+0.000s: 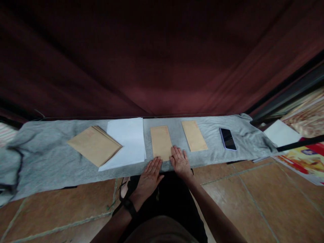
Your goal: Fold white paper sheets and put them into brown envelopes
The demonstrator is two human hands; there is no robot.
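Observation:
A brown paper envelope lies flat on the grey cloth in front of me. My left hand rests at its near left corner, fingers stretched out and the thumb apart. On its near right edge lies my right hand, also flat with fingers extended. Neither hand grips anything. Right of it lies a second brown envelope, untouched. To the left is a stack of white paper, with a pile of brown envelopes partly overlapping it.
A phone with a dark screen lies on the cloth at the right. Behind the narrow cloth-covered surface hangs a dark red curtain. A white sheet and a colourful printed box or poster are at the far right. Tiled floor shows below.

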